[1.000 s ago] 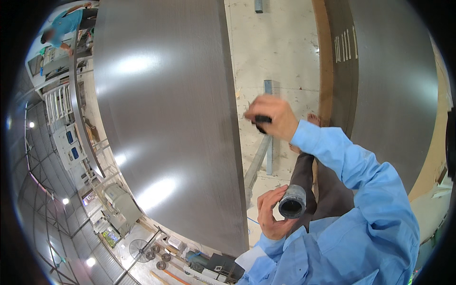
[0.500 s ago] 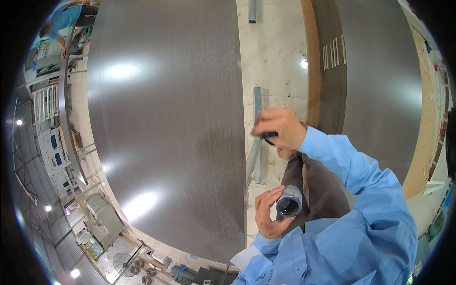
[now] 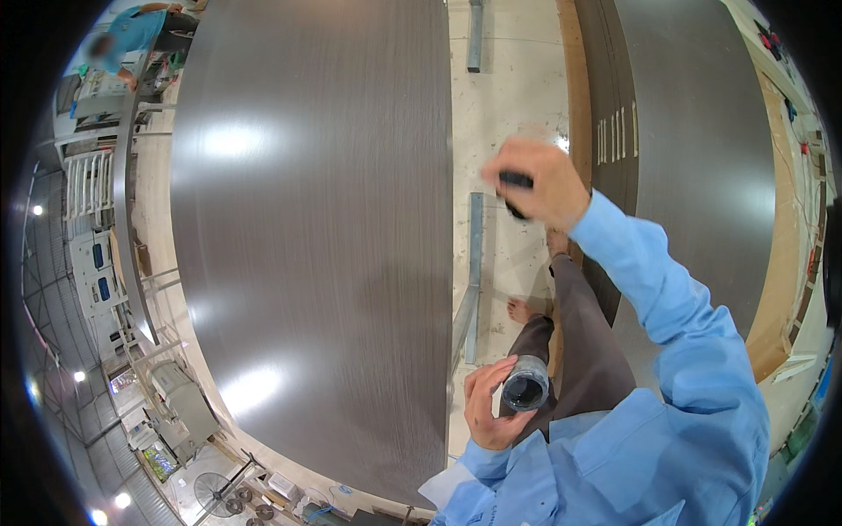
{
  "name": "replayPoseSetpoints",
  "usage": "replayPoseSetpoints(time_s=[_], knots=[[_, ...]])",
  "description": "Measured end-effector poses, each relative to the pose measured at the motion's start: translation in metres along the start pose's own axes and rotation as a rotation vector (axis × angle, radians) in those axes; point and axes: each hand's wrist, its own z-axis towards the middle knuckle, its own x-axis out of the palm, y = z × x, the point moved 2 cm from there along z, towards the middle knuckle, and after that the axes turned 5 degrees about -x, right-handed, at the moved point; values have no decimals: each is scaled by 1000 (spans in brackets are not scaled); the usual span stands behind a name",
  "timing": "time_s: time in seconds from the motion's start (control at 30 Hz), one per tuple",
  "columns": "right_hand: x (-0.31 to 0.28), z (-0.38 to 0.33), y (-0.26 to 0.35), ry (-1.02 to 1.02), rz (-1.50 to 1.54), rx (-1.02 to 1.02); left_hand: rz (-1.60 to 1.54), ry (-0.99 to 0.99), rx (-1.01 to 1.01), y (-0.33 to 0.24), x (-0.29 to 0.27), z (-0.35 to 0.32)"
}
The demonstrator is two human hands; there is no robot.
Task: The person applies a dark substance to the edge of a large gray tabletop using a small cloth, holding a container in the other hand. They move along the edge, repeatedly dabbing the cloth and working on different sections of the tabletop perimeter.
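Observation:
My left hand (image 3: 485, 405) wraps round a small clear jar (image 3: 526, 391) with dark stuff inside, its round mouth tilted up toward me. Out ahead, over the gap beside the large grey-brown panel (image 3: 316, 210), my right hand (image 3: 544, 180) is closed on a small black object (image 3: 516, 180). Motion smears the fingers, and the object's kind cannot be made out. That hand is apart from the panel and from the jar.
Metal support bars (image 3: 475, 254) lie below the panel's right edge. Another dark panel (image 3: 702, 175) stands on my right, with pale strips (image 3: 618, 136) near its left side. A person in a blue shirt (image 3: 140, 33) leans over a long narrow piece at the far left. A fan (image 3: 213, 493) stands at lower left.
My right hand has moved farther forward and slightly right with the black object. My left hand and the jar have stayed low near my body, shifting only slightly in view.

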Motion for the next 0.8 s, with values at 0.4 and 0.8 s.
replayPoseSetpoints(time_s=[0.4, 0.8], knots=[[-32, 60, -19, 154, -45, -101, 21, -49, -47, -23, 27, 48], [-43, 76, -78, 129, -10, -105, 36, -74, -123, -36, 51, 73]])
